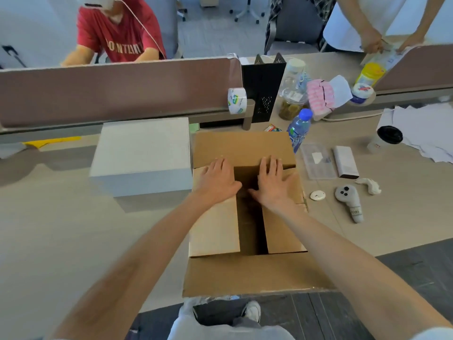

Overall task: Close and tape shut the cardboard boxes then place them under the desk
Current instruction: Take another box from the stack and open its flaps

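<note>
Brown cardboard box (pixel 245 148) at frame centre on the grey bench (pixel 61 229).
Left hand (pixel 217 176) and right hand (pixel 275 181), fingers straight, press its two inner flaps flat; white closed box (pixel 143 153) just left.

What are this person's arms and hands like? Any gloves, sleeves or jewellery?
The left hand and right hand are bare: no gloves, rings or watch visible. The left forearm and right forearm are uncovered. A pale sleeve edge shows only at the lower right corner, high on the right arm.

Matt brown cardboard box (pixel 241 148); smooth white box (pixel 142 153).
</note>
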`<move>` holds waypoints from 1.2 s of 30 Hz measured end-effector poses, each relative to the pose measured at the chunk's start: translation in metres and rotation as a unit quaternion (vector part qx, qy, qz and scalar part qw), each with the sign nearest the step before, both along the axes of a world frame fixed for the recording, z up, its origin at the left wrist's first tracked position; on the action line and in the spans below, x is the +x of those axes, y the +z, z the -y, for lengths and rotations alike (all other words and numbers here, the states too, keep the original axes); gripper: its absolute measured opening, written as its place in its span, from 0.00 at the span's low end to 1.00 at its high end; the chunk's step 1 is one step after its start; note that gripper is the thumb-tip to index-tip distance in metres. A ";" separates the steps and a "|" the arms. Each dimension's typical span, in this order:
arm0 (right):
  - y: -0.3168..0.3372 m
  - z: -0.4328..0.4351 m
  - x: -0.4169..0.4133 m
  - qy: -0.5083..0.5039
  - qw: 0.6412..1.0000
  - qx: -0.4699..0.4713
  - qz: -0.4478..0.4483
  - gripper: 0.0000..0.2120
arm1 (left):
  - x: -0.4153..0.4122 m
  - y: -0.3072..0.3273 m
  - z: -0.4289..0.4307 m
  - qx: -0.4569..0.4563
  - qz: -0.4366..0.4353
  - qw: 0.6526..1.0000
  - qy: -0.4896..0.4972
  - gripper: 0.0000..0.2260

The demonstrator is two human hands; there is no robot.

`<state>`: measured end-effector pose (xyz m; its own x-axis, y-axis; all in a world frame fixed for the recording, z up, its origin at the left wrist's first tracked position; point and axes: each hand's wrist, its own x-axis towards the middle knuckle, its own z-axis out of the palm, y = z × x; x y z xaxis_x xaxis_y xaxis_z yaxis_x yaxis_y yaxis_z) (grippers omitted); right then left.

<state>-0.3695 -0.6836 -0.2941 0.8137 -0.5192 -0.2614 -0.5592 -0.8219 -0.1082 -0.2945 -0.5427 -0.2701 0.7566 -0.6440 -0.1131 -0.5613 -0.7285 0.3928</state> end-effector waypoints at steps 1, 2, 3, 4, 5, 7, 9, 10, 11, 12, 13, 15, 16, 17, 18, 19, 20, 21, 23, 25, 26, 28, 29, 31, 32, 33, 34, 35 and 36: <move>0.000 0.001 0.001 0.004 1.000 0.003 0.002 0.50 | 0.003 0.011 -0.007 -0.012 -0.030 0.999 0.012 0.28; 0.000 0.002 0.001 0.007 1.000 0.009 0.006 0.51 | 0.008 0.019 -0.015 -0.024 -0.061 0.998 0.025 0.27; 0.000 0.003 0.002 0.008 1.000 0.016 0.011 0.51 | 0.013 0.028 -0.025 -0.039 -0.080 0.995 0.036 0.25; -0.001 0.005 0.002 0.007 1.000 0.020 0.016 0.51 | 0.018 0.036 -0.035 -0.054 -0.081 0.994 0.045 0.23; -0.002 0.005 0.002 0.007 1.000 0.019 0.017 0.51 | 0.022 0.043 -0.046 -0.058 -0.070 0.994 0.055 0.21; -0.003 0.005 0.000 0.009 1.000 0.007 0.018 0.52 | 0.029 0.053 -0.069 -0.032 -0.029 0.995 0.086 0.21; -0.006 0.002 -0.002 0.012 1.000 -0.016 0.012 0.54 | 0.030 0.056 -0.094 0.048 0.043 0.990 0.128 0.26; -0.007 0.001 -0.002 0.013 0.999 -0.028 0.011 0.54 | 0.028 0.056 -0.105 0.100 0.085 0.982 0.139 0.30; -0.007 0.000 -0.002 0.014 0.999 -0.036 0.011 0.55 | 0.025 0.053 -0.117 0.151 0.116 0.972 0.137 0.33; -0.007 -0.001 -0.002 0.012 0.999 -0.040 0.013 0.55 | 0.024 0.046 -0.126 0.193 0.129 0.965 0.125 0.33; -0.006 -0.002 -0.002 0.009 0.999 -0.039 0.014 0.54 | 0.021 0.038 -0.135 0.222 0.134 0.960 0.108 0.32; -0.002 -0.003 -0.001 0.002 0.999 -0.031 0.024 0.51 | 0.015 0.022 -0.144 0.245 0.130 0.959 0.059 0.28; 0.001 -0.002 -0.001 -0.001 0.999 -0.018 0.032 0.49 | 0.010 0.016 -0.145 0.248 0.128 0.960 0.030 0.26; 0.005 -0.002 -0.001 -0.005 0.999 -0.004 0.044 0.47 | 0.004 0.012 -0.144 0.248 0.129 0.960 0.004 0.26; 0.008 0.000 -0.002 -0.008 0.998 0.009 0.057 0.45 | 0.000 0.008 -0.141 0.247 0.132 0.960 -0.018 0.26; 0.013 0.002 -0.003 -0.013 0.997 0.024 0.074 0.42 | -0.003 0.006 -0.138 0.243 0.131 0.961 -0.035 0.26; 0.018 0.005 -0.005 -0.021 0.994 0.042 0.094 0.38 | -0.005 0.004 -0.133 0.238 0.126 0.962 -0.050 0.27; 0.024 0.009 -0.007 -0.029 0.992 0.056 0.113 0.34 | -0.005 0.003 -0.129 0.231 0.117 0.964 -0.060 0.27; 0.036 0.018 -0.016 -0.049 0.987 0.071 0.138 0.28 | -0.006 0.001 -0.119 0.217 0.091 0.969 -0.072 0.28; 0.048 0.028 -0.027 -0.074 0.981 0.098 0.152 0.28 | -0.004 -0.001 -0.109 0.218 0.067 0.971 -0.077 0.29; 0.053 0.034 -0.032 -0.091 0.976 0.117 0.157 0.30 | -0.004 -0.002 -0.105 0.224 0.061 0.969 -0.078 0.29; 0.062 0.045 -0.042 -0.131 0.960 0.165 0.183 0.30 | -0.002 -0.005 -0.097 0.241 0.059 0.965 -0.085 0.30; 0.066 0.051 -0.046 -0.148 0.950 0.191 0.198 0.27 | -0.002 -0.006 -0.094 0.249 0.062 0.962 -0.091 0.30; 0.071 0.063 -0.056 -0.171 0.931 0.229 0.226 0.20 | -0.002 -0.007 -0.089 0.263 0.068 0.957 -0.098 0.29; 0.073 0.069 -0.060 -0.179 0.925 0.236 0.237 0.17 | -0.003 -0.007 -0.086 0.268 0.069 0.956 -0.100 0.29; 0.076 0.074 -0.065 -0.189 0.922 0.233 0.246 0.14 | -0.005 -0.007 -0.084 0.270 0.068 0.955 -0.103 0.28; 0.077 0.080 -0.069 -0.199 0.921 0.224 0.249 0.12 | -0.007 -0.006 -0.082 0.270 0.069 0.955 -0.105 0.28; 0.080 0.086 -0.073 -0.207 0.920 0.221 0.251 0.11 | -0.008 -0.006 -0.080 0.270 0.069 0.954 -0.108 0.27; 0.081 0.093 -0.077 -0.212 0.922 0.217 0.240 0.11 | -0.010 -0.006 -0.079 0.270 0.069 0.954 -0.111 0.27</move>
<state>-0.4461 -0.7770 -0.2127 0.6377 -0.7484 -0.1824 -0.6222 -0.3609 -0.6947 -0.3042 -0.4639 -0.2760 0.6397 -0.6659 -0.3839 -0.7446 -0.6607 -0.0946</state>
